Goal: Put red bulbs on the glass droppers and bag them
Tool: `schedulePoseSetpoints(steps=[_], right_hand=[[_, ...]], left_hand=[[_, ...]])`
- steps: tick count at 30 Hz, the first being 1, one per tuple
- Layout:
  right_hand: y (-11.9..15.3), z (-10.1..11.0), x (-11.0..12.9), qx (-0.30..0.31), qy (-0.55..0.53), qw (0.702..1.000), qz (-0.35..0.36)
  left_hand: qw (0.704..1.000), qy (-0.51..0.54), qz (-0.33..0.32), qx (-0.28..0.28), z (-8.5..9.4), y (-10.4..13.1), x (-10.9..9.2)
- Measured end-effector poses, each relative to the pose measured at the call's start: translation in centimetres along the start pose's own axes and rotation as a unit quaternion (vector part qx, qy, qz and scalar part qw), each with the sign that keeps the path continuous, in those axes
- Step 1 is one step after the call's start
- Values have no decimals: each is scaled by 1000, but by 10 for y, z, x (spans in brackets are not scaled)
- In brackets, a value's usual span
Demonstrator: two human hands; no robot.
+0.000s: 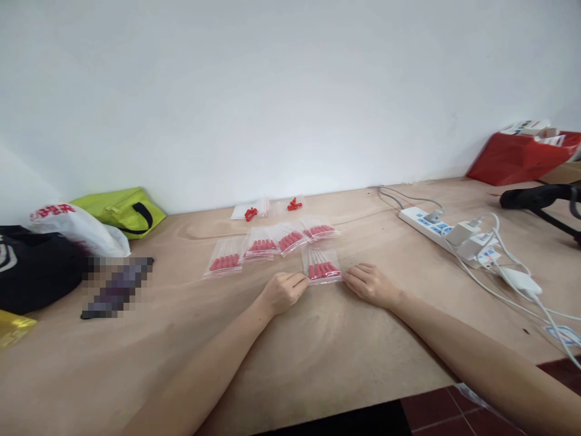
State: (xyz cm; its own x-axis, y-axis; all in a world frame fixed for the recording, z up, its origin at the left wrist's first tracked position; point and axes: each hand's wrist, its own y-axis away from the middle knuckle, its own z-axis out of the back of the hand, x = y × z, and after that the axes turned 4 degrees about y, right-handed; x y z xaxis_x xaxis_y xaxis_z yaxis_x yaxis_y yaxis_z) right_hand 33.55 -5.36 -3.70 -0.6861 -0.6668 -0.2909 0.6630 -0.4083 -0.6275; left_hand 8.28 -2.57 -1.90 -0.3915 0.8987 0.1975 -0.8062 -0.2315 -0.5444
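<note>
A small clear zip bag (323, 257) lies flat in front of me. Several slim pieces with red ends are lined up inside it. At its lower left corner, the curled fingers of my left hand (284, 292) close on the edge. My right hand (370, 284) has its fingers together at the lower right corner, gripping it. Just beyond, more such bags lie in an overlapping row: one at far left (224, 257), one beside it (262, 241), a tilted one (289, 237) and one at right (320, 230). The fingertips are partly hidden.
Near the wall sit loose red pieces (250, 214) on clear bags, and more red pieces (295, 204). A power strip (424, 224) with chargers and cables lies right. A red bag (517, 158) stands at back right. A green bag (118, 209) and a white plastic bag (77, 227) are left.
</note>
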Motion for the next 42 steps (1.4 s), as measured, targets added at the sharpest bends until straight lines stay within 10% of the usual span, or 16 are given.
schedulePoseSetpoints(steps=[20,42], right_hand=[[-54,-17,31,-70,20,996,46],[-23,5,11,-1,56,998,6]], left_hand=[[999,15,20,-27,2,-2,-3],[994,69,48,-71,5,-2,-6]])
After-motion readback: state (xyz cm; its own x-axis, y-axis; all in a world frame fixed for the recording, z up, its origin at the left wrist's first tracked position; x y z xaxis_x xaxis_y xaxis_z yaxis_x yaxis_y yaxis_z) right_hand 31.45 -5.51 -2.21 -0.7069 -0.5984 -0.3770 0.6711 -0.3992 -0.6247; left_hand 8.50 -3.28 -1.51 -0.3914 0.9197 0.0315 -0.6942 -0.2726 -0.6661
